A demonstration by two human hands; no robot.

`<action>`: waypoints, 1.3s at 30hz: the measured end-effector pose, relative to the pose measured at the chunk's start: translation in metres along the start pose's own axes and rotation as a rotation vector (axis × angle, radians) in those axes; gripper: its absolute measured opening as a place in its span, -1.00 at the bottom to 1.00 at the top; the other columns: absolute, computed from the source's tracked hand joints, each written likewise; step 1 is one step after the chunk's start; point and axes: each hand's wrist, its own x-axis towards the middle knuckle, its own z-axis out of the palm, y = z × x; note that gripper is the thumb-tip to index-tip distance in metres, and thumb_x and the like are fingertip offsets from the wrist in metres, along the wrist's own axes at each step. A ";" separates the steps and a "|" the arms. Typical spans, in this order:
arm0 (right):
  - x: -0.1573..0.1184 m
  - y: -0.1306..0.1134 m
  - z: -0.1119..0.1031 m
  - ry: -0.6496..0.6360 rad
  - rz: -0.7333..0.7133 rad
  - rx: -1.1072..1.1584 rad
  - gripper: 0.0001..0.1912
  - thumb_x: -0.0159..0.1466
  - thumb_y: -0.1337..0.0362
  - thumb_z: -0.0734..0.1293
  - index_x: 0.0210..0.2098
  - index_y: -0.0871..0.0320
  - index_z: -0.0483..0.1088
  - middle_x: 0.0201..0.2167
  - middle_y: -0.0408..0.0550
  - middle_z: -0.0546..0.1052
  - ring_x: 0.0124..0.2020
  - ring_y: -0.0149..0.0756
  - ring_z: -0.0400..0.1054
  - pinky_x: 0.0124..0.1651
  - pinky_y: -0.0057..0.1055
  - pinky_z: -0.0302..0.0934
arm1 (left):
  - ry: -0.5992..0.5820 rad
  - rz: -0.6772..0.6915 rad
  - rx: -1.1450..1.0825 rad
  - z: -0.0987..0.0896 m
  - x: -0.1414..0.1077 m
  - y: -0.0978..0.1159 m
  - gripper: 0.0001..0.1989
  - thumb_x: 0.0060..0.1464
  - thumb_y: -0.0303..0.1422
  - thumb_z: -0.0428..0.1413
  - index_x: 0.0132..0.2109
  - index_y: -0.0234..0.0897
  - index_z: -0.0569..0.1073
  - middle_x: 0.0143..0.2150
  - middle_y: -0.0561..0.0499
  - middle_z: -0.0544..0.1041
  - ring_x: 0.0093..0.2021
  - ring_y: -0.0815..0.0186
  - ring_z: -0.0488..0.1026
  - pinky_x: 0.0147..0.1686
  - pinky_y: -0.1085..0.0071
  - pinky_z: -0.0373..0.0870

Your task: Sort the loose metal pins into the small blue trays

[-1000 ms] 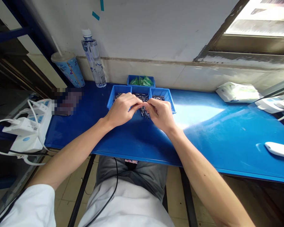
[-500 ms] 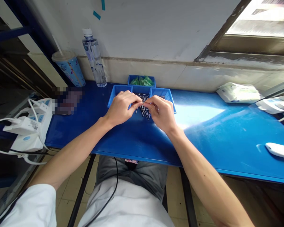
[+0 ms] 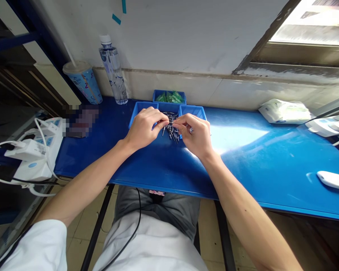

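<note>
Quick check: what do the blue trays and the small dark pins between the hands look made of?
The blue trays look like moulded plastic, with thin walls and a smooth, slightly glossy finish. The small dark pins seem to be metal, given the bright glints along their dark shafts, but they are too small to tell which metal.

No text can be read: the printing on the blue paper cup (image 3: pixel 83 83), the label of the water bottle (image 3: pixel 113 71) and the sticker on the white charger (image 3: pixel 24 150) are too small or blurred to be made out.
</note>
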 end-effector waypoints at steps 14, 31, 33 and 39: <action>0.002 -0.006 0.001 -0.076 0.031 0.042 -0.54 0.51 0.15 0.26 -0.53 0.10 0.27 -0.61 -0.19 0.41 -0.59 -0.42 0.24 -0.44 -0.39 0.09 | 0.007 0.127 -0.018 0.008 -0.004 0.000 -0.75 0.47 -0.28 0.07 -0.16 -0.26 0.57 -0.30 0.00 0.63 -0.24 0.24 0.53 -0.15 0.28 0.31; 0.015 0.019 -0.032 0.558 0.177 -0.168 -0.64 0.51 0.00 0.29 -0.26 0.10 0.52 -0.30 0.01 0.62 -0.33 -0.28 0.44 -0.32 -0.30 0.19 | -0.247 0.127 0.267 0.017 -0.007 0.005 -0.83 0.36 -0.44 0.18 -0.01 -0.26 0.66 -0.06 -0.09 0.69 0.03 0.09 0.56 0.36 -0.09 0.19; 0.013 0.021 -0.030 0.515 0.147 -0.225 -0.63 0.54 -0.01 0.24 -0.25 0.07 0.49 -0.26 -0.01 0.59 -0.28 -0.25 0.43 -0.26 -0.27 0.22 | -0.310 0.163 0.356 0.020 -0.009 0.006 -0.78 0.33 -0.51 0.16 0.00 -0.26 0.67 -0.08 -0.09 0.69 0.05 0.07 0.55 0.39 -0.14 0.15; 0.011 0.016 -0.019 0.390 0.100 -0.194 -0.73 0.55 0.09 0.22 -0.23 0.05 0.40 -0.29 -0.09 0.51 -0.28 -0.27 0.40 -0.24 -0.28 0.24 | -0.363 0.201 0.402 0.021 -0.010 0.004 -0.80 0.34 -0.48 0.18 -0.04 -0.21 0.70 -0.17 -0.03 0.71 -0.01 0.10 0.57 0.42 -0.16 0.16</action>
